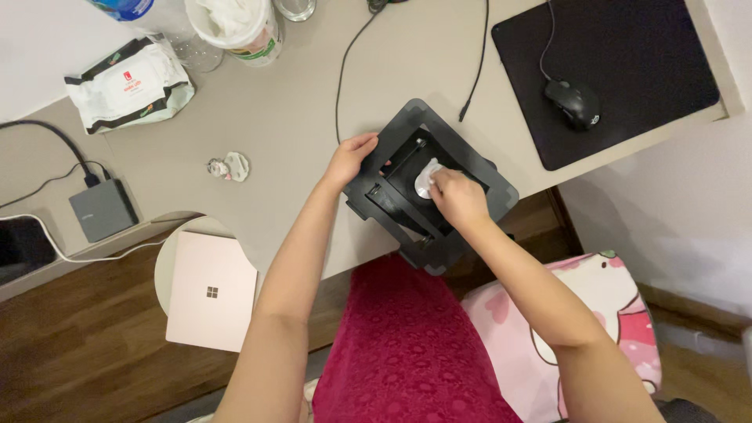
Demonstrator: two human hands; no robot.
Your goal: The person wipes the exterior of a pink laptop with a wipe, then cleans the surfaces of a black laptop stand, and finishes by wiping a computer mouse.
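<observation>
A black folding laptop stand (478,160) lies flat on the grey desk (298,117), overhanging its near edge. My left hand (351,157) grips the stand's upper-left edge. My right hand (458,197) presses a small white wipe (427,176) against the stand's inner black plate, fingers closed around it.
A black mouse (573,103) sits on a black mouse pad (627,55) at the right. Wipes packet (129,84), a cup holding tissue (239,27) and a small figurine (229,166) lie at the left. Cables (341,70) cross the desk. A pink laptop (210,291) rests on a round stool.
</observation>
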